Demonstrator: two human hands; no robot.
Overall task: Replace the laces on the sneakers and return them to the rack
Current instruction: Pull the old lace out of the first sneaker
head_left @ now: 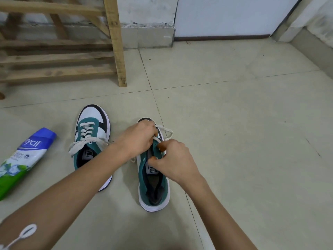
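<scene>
Hands meet over the right sneaker point(155, 192) on the floor point(234, 141). Left hand point(138, 139) fingers pinch its lace point(166, 131); right hand point(173, 159) fingers clamp its eyelet edge. Laced left sneaker point(91, 134) sits just left, rack point(59, 56) far left.

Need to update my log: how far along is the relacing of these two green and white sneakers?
Done: the green and white sneaker on the left looks laced, ends loose. In hand: the left hand pinches the white lace at the second green sneaker, whose upper the right hand grips; upper eyelets look unlaced. Left: finish it, put both on the wooden rack.
</scene>
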